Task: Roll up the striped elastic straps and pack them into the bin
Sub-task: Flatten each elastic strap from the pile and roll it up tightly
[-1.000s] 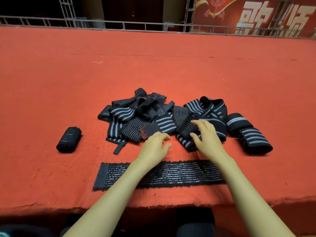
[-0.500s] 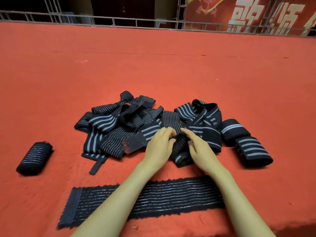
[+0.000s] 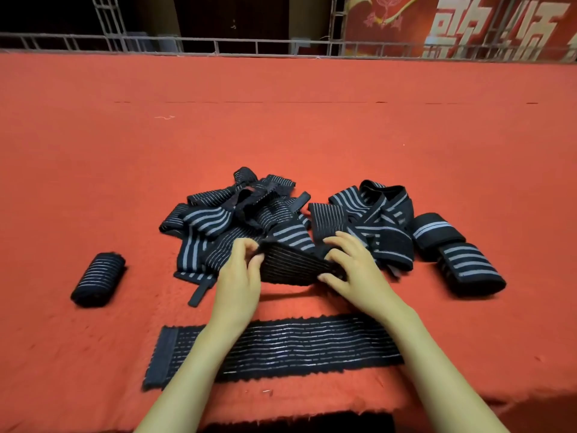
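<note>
A heap of black elastic straps with grey stripes (image 3: 249, 220) lies in the middle of the red felt surface (image 3: 281, 135). My left hand (image 3: 239, 276) and my right hand (image 3: 356, 270) each pinch an end of one thin-striped strap (image 3: 293, 267), lifted at the heap's near edge. A flat, unrolled strap (image 3: 296, 345) lies stretched out nearer to me, partly under my forearms. One rolled strap (image 3: 98, 279) sits alone at the left. Two wide-striped rolled straps (image 3: 462, 260) sit at the right of the heap. No bin is in view.
The red surface's near edge (image 3: 281, 423) runs just below my forearms. A metal railing (image 3: 218, 45) borders the far side, with a red banner (image 3: 468, 26) behind it at the right.
Both hands came together at the heap's near edge, took hold of one strap and pulled it out toward me, spreading it between them. The camera shifted, so everything sits further right in view.
</note>
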A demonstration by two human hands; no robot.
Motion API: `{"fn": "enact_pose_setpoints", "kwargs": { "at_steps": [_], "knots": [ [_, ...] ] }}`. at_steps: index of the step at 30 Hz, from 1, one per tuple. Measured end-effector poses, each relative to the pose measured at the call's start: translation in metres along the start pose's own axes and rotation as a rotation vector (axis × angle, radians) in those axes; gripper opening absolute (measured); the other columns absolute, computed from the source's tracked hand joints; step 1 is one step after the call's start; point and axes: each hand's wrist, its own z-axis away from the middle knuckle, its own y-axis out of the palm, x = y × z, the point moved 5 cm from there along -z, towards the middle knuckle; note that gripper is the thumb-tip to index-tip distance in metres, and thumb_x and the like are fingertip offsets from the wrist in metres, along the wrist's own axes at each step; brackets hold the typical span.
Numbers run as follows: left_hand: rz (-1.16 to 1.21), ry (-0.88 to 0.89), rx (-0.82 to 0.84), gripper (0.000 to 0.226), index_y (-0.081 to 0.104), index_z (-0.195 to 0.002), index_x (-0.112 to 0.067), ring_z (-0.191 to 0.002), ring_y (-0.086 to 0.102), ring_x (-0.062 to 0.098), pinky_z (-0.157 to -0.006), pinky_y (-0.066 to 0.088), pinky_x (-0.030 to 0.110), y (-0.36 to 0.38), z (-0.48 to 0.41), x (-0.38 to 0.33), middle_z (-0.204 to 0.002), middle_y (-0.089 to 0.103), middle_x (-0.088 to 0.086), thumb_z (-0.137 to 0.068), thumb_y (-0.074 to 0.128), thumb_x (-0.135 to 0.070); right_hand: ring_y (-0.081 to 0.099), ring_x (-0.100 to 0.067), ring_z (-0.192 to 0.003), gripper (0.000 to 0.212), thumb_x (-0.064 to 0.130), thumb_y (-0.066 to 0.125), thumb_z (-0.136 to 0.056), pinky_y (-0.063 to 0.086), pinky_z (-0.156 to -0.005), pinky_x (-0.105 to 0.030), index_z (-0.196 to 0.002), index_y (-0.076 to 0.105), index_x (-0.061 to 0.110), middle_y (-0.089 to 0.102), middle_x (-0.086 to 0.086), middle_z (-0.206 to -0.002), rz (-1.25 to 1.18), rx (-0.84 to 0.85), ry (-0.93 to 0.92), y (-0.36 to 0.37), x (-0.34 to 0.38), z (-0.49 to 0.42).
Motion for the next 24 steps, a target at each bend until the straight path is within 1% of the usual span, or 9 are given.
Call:
{"fn": "enact_pose_setpoints", "kwargs": {
  "at_steps": [2, 4, 7, 9, 11, 13, 18, 21, 24],
  "knots": [
    [0.014, -0.083, -0.057, 0.013, 0.044, -0.097, -0.017, -0.088, 0.057, 0.019, -0.072, 0.034, 0.022, -0.016, 0.005, 0.01, -0.091, 0.055, -0.004, -0.094, 0.051, -0.006, 0.05, -0.017, -0.119, 0.035, 0.047, 0.057, -0.084, 0.031, -0.11, -0.04, -0.095, 0.06, 0.014, 0.063, -0.001, -0.11, -0.022, 0.052, 0.023, 0.0, 0.016, 0.0],
    [0.014, -0.133, -0.088, 0.01, 0.045, -0.097, -0.016, -0.086, 0.055, 0.02, -0.072, 0.034, 0.024, -0.032, 0.01, 0.018, -0.091, 0.054, -0.004, -0.095, 0.051, -0.008, 0.056, -0.013, -0.096, 0.047, 0.059, 0.043, -0.084, 0.023, -0.115, -0.038, -0.099, 0.057, 0.017, 0.063, 0.005, -0.09, 0.0, 0.094, 0.029, -0.002, 0.035, 0.002],
    [-0.024, -0.15, -0.112, 0.01, 0.045, -0.097, -0.014, -0.078, 0.054, 0.022, -0.067, 0.032, 0.024, -0.055, 0.022, 0.024, -0.086, 0.055, -0.002, -0.094, 0.051, -0.006, 0.051, -0.005, -0.083, 0.037, 0.05, 0.06, -0.086, 0.006, -0.116, -0.031, -0.102, 0.057, 0.017, 0.048, 0.019, -0.071, 0.034, 0.144, 0.014, -0.002, 0.056, 0.008],
    [-0.043, -0.181, -0.141, 0.009, 0.047, -0.099, -0.01, -0.081, 0.054, 0.024, -0.071, 0.033, 0.026, -0.071, 0.031, 0.033, -0.09, 0.057, 0.003, -0.094, 0.051, -0.004, 0.053, -0.006, -0.091, 0.034, 0.049, 0.064, -0.084, 0.004, -0.116, -0.033, -0.101, 0.056, 0.02, 0.054, 0.015, -0.08, 0.116, 0.236, -0.014, 0.004, 0.064, 0.014],
    [-0.064, -0.216, -0.174, 0.008, 0.048, -0.1, -0.008, -0.084, 0.054, 0.025, -0.075, 0.035, 0.03, -0.089, 0.04, 0.044, -0.092, 0.057, 0.005, -0.094, 0.051, -0.004, 0.054, -0.012, -0.105, 0.03, 0.045, 0.064, -0.084, 0.008, -0.116, -0.038, -0.1, 0.055, 0.021, 0.06, 0.007, -0.096, 0.204, 0.322, -0.013, 0.013, 0.064, 0.021],
    [-0.086, -0.246, -0.201, 0.008, 0.048, -0.1, -0.008, -0.083, 0.054, 0.024, -0.076, 0.036, 0.031, -0.107, 0.05, 0.053, -0.093, 0.057, 0.006, -0.093, 0.051, -0.004, 0.052, -0.015, -0.114, 0.025, 0.037, 0.062, -0.087, 0.014, -0.113, -0.036, -0.104, 0.054, 0.02, 0.06, 0.004, -0.107, 0.273, 0.344, 0.001, 0.014, 0.06, 0.029],
    [-0.088, -0.338, -0.277, 0.011, 0.048, -0.103, -0.004, -0.084, 0.053, 0.025, -0.078, 0.037, 0.034, -0.141, 0.072, 0.074, -0.095, 0.056, 0.009, -0.093, 0.051, -0.003, 0.055, -0.023, -0.109, 0.018, 0.023, 0.058, -0.088, 0.034, -0.09, -0.032, -0.105, 0.059, 0.016, 0.062, -0.002, -0.109, 0.343, 0.248, 0.034, -0.001, 0.046, 0.042],
    [-0.086, -0.354, -0.254, 0.011, 0.048, -0.104, -0.004, -0.085, 0.053, 0.025, -0.078, 0.036, 0.033, -0.144, 0.076, 0.076, -0.095, 0.055, 0.008, -0.093, 0.051, -0.004, 0.059, -0.026, -0.101, 0.013, 0.02, 0.061, -0.086, 0.037, -0.079, -0.034, -0.098, 0.062, 0.015, 0.066, -0.002, -0.102, 0.296, 0.157, 0.094, -0.012, 0.038, 0.049],
    [-0.076, -0.363, -0.242, 0.013, 0.048, -0.106, -0.003, -0.086, 0.053, 0.025, -0.079, 0.037, 0.033, -0.143, 0.076, 0.074, -0.096, 0.055, 0.009, -0.093, 0.051, -0.004, 0.06, -0.026, -0.1, 0.015, 0.02, 0.06, -0.087, 0.038, -0.078, -0.034, -0.101, 0.064, 0.017, 0.066, -0.002, -0.102, 0.284, 0.056, 0.18, -0.026, 0.033, 0.051]
  ]
}}
